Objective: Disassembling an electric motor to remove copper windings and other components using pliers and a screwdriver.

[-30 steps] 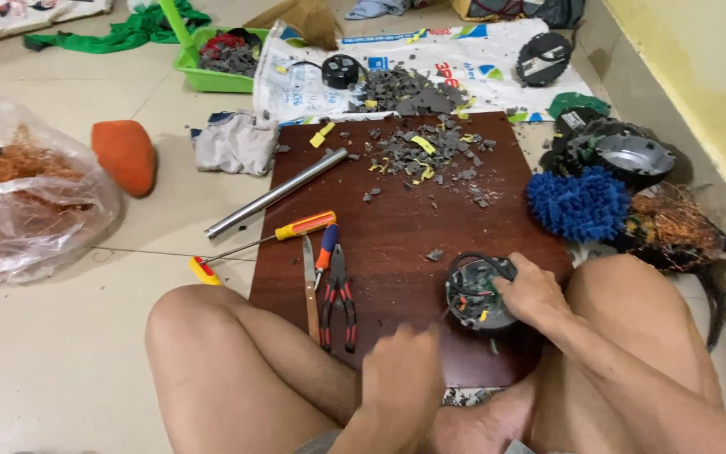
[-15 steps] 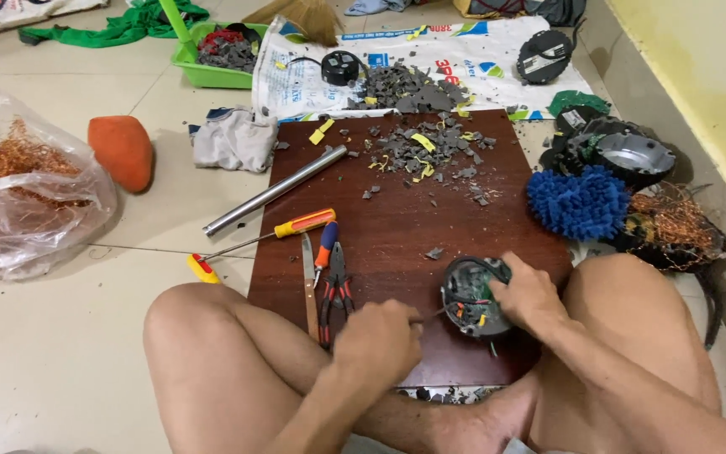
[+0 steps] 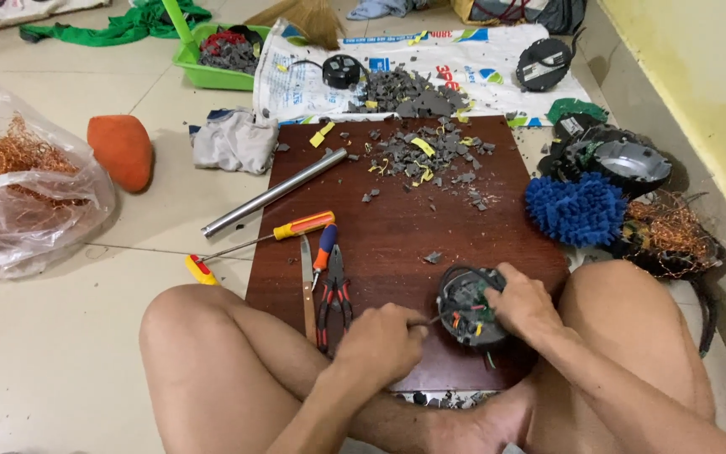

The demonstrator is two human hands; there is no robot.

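A small round black motor part (image 3: 466, 306) with coloured wires rests on the dark wooden board (image 3: 397, 227) near my legs. My right hand (image 3: 521, 301) grips its right side and steadies it. My left hand (image 3: 380, 340) is closed around a thin tool whose tip touches the part's left edge. Just left of that hand lie pliers (image 3: 333, 286) with red and blue handles and a narrow blade (image 3: 307, 282).
Grey plastic fragments (image 3: 430, 155) litter the board's far end. A metal tube (image 3: 275, 192) and an orange screwdriver (image 3: 296, 227) lie at its left edge. A bag of copper wire (image 3: 23, 185) sits far left, a blue mop head (image 3: 576, 208) and wire tangle (image 3: 665, 227) right, a green tray (image 3: 220, 55) behind.
My left hand rose from my lap to the board and brought the thin tool against the round part. My right hand kept its hold on the part.
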